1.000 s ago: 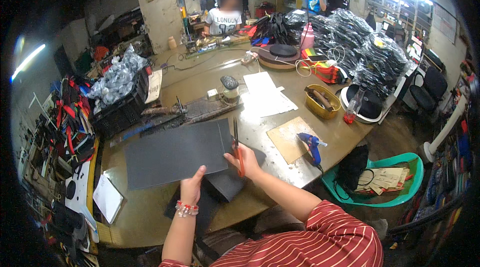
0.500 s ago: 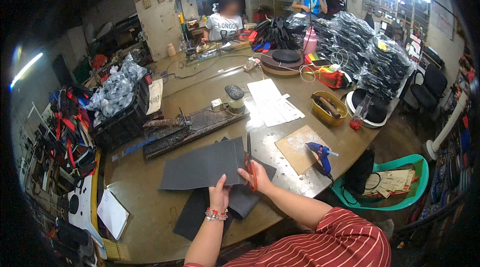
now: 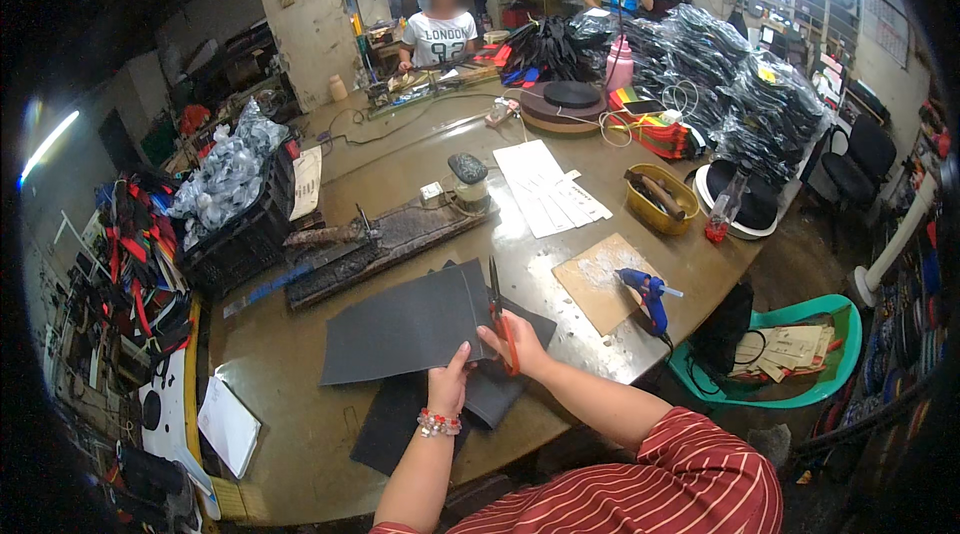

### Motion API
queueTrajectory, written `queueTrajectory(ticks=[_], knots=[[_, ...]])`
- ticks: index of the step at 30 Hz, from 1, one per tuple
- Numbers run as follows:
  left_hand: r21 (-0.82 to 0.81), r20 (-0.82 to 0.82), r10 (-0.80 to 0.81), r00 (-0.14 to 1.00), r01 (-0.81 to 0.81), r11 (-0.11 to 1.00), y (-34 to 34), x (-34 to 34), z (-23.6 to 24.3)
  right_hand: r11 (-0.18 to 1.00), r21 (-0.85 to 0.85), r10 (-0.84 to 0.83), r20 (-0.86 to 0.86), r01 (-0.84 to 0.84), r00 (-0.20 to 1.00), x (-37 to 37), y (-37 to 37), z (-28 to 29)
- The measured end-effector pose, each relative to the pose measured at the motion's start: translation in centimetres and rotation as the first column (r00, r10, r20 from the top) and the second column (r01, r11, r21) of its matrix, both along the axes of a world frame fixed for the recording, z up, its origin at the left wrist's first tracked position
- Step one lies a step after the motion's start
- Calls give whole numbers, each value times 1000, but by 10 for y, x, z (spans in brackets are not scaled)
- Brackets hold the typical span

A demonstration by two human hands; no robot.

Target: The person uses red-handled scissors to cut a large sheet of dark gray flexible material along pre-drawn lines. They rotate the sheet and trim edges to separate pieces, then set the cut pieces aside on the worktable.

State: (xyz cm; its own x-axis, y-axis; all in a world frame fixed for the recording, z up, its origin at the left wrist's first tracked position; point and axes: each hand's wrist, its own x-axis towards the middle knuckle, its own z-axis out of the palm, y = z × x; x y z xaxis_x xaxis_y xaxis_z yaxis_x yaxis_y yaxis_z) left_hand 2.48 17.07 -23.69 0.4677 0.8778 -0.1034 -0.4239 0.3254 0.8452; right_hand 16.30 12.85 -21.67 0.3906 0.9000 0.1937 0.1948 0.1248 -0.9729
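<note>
Dark-grey sheet [image 3: 395,329] — likely light, bendy, best held by edges — left hand [image 3: 448,387] pinching near edge, right hand [image 3: 522,344] wrapped round scissors [image 3: 497,308].

a dark grey sheet [image 3: 400,329] is gripped at its near edge by the left hand [image 3: 447,390]. orange-red-handled scissors [image 3: 496,300] are held in the right hand [image 3: 525,346], blades pointed away from the body, by the sheet's right edge. further dark pieces [image 3: 385,434] are seen lower down on the desk [image 3: 300,444]. a blue glue gun [image 3: 650,300] is laid partly over a tan board [image 3: 578,286].
</note>
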Motion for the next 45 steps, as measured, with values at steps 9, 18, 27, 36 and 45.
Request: queueTrajectory(ticks=[9, 18, 27, 36, 45], knots=[[-42, 36, 41, 998, -40, 998, 0, -1, 2, 999, 41, -22, 118, 17, 993, 0, 2, -3], [-95, 112, 106, 988, -96, 991, -4, 1, 7, 997, 24, 73, -19, -73, 997, 0, 0, -7], [-88, 19, 89, 996, -87, 992, 3, 7, -4, 995, -55, 72, -180, -83, 981, 0, 2, -4], [-74, -87, 73, 994, -80, 994, 0, 9, 6, 995, 3, 98, -85, -98, 992, 6, 5, -10], [-35, -24, 67, 997, -68, 997, 2, 4, 3, 995, 1, 101, -43, -101, 994, 3, 2, -5]])
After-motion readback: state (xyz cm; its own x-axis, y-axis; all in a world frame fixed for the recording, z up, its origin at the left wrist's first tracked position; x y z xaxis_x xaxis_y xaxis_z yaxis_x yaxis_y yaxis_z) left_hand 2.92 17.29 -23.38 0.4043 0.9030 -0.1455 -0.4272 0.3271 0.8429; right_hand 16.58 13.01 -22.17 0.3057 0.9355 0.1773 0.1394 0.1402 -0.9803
